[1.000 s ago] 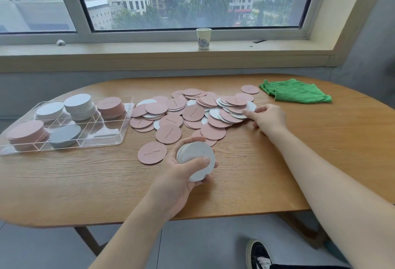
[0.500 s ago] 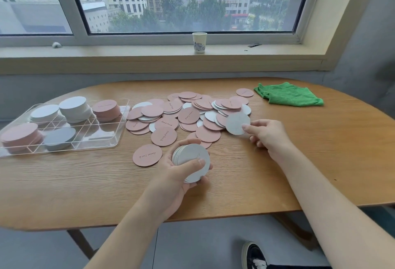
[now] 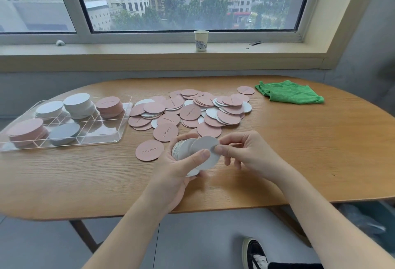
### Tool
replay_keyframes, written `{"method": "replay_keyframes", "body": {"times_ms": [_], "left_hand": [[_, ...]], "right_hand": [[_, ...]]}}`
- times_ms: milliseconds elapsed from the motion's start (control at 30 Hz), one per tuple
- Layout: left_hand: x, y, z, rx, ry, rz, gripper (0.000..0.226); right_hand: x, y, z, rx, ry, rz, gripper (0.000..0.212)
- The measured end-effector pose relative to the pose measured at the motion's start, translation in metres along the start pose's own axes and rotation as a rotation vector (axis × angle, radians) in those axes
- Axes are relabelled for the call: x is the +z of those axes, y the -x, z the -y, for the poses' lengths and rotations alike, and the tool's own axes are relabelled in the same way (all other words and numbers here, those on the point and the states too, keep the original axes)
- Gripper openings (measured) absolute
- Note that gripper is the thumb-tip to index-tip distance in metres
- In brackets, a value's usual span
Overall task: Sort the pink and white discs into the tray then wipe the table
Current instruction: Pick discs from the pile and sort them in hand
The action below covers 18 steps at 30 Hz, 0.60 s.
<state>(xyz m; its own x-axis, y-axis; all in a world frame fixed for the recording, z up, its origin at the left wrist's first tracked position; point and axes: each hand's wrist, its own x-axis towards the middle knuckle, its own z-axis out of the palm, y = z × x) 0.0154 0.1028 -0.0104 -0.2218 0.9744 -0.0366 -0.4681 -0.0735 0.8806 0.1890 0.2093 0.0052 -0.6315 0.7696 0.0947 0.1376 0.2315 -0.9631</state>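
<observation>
Gathering white discs is the step in hand: the person's left hand (image 3: 171, 168) cups a stack of white discs (image 3: 183, 151) over the near part of the table (image 3: 299, 151), thumb laid across the front, while the right hand (image 3: 245, 153) pinches one more white disc (image 3: 206, 153) by its edge between thumb and fingertips and lays it against that stack. Both forearms reach in from the near edge and the hands meet in front of the person, palms turned toward each other. The mixed pile of pink and white discs (image 3: 192, 110) lies spread behind the hands, with a lone pink disc (image 3: 149, 150) just left of the stack. The clear tray (image 3: 119, 138) sits at the far left, already holding stacks of each colour. Sorting looks far from done. The next move probably calls for squaring the new disc onto the stack, then reaching for another white one or carrying the stack left to the tray. The green cloth (image 3: 290, 92) lies at the far right, not yet used.
</observation>
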Motion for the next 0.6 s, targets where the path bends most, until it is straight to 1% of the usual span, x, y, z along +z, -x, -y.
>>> {"method": "replay_keyframes", "body": {"times_ms": [133, 233, 333, 367, 433, 533, 600], "left_hand": [[0.000, 0.001, 0.002, 0.002, -0.031, 0.026, 0.057], [-0.001, 0.001, 0.002, -0.006, -0.026, 0.015, 0.056], [-0.003, 0.001, 0.002, -0.023, -0.018, 0.005, 0.056], [-0.003, 0.001, 0.001, -0.031, -0.012, 0.005, 0.055], [-0.004, 0.000, 0.001, -0.046, 0.000, 0.005, 0.053], [-0.005, -0.001, 0.000, -0.062, 0.000, 0.001, 0.053], [-0.006, -0.003, 0.000, -0.070, 0.004, -0.003, 0.054]], "right_hand": [[0.011, -0.005, -0.002, -0.084, -0.028, -0.023, 0.010], [0.019, -0.007, -0.004, -0.110, 0.009, -0.051, 0.016], [0.009, -0.013, -0.006, -0.079, 0.028, -0.072, 0.024], [0.003, -0.017, -0.008, -0.072, 0.038, -0.106, 0.023], [-0.015, -0.028, -0.015, -0.048, 0.075, -0.233, 0.020], [-0.044, -0.050, -0.036, 0.075, 0.108, -0.454, 0.017], [-0.059, -0.066, -0.050, 0.154, 0.072, -0.530, 0.020]]}}
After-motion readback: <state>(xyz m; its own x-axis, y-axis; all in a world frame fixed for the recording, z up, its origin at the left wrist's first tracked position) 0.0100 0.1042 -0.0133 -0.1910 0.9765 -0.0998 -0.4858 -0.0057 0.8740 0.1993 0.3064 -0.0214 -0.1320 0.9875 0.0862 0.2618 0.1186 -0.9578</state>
